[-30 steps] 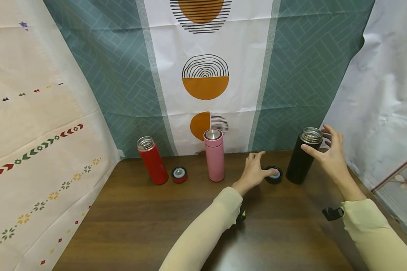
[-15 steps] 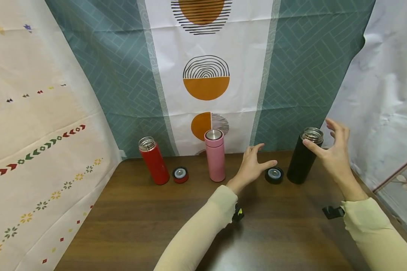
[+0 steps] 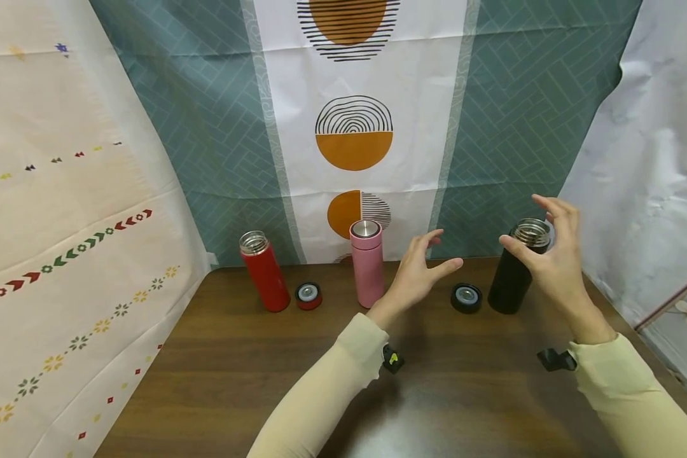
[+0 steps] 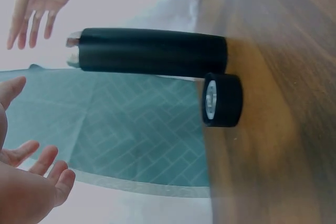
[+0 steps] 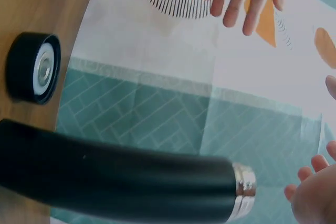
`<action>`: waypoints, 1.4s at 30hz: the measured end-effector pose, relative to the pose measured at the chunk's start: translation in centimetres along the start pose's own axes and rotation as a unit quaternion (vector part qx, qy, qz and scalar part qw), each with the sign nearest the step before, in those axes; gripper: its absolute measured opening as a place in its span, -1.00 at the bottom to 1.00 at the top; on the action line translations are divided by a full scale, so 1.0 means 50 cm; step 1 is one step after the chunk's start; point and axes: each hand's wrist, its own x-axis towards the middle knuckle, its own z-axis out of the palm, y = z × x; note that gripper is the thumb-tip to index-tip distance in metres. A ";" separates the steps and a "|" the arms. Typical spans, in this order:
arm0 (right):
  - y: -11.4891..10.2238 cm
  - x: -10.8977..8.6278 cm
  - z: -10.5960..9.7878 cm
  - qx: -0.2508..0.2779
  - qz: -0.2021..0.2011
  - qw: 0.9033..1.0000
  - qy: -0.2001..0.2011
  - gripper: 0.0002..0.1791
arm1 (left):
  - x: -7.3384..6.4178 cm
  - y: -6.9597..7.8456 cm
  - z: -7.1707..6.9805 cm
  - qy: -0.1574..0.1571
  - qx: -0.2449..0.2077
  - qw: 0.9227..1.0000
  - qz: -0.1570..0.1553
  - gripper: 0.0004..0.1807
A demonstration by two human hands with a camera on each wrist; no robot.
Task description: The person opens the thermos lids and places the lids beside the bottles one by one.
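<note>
An uncapped black vacuum flask [image 3: 509, 283] stands upright on the table at the right, its steel threaded mouth bare. Beside its base lies its black lid [image 3: 466, 298], pale inner side up. My left hand [image 3: 413, 277] hovers left of the lid, thumb and fingers spread with nothing between them. Around the height of the flask's mouth is my right hand [image 3: 556, 261], fingers spread. Both wrist views show a gap between the hands and the flask; in the right wrist view, part of the right hand [image 5: 317, 192] appears past the mouth.
A pink flask [image 3: 368, 270] with its lid on stands mid-table, just behind my left wrist. Farther left are an open red flask [image 3: 266, 277] and its upturned red lid [image 3: 308, 296]. A patterned cloth [image 3: 352, 178] hangs along the table's back edge.
My left hand has drawn up and leftward off the black lid, which stays on the table. The right hand's fingers have lifted a little about the flask's mouth. The head view has shifted slightly.
</note>
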 end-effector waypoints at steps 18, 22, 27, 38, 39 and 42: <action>-0.025 -0.010 0.050 0.028 -0.013 0.997 -0.069 -0.08 | -0.040 0.032 -0.073 0.028 -0.008 0.998 0.053 -0.26; -0.034 -0.016 0.069 0.049 -0.010 0.995 -0.081 -0.08 | -0.051 0.033 -0.095 0.041 -0.006 0.997 0.071 -0.26; -0.051 -0.025 0.096 0.074 -0.011 0.993 -0.092 -0.08 | -0.066 0.030 -0.126 0.061 -0.015 0.994 0.085 -0.29; -0.070 -0.039 0.141 0.096 0.015 0.986 -0.133 -0.14 | -0.090 0.011 -0.195 0.107 -0.054 0.989 0.082 -0.32; -0.072 -0.040 0.144 0.099 0.016 0.985 -0.138 -0.15 | -0.092 0.011 -0.200 0.111 -0.059 0.989 0.081 -0.32; -0.077 -0.042 0.152 0.108 0.017 0.983 -0.151 -0.17 | -0.096 0.007 -0.214 0.123 -0.067 0.987 0.073 -0.31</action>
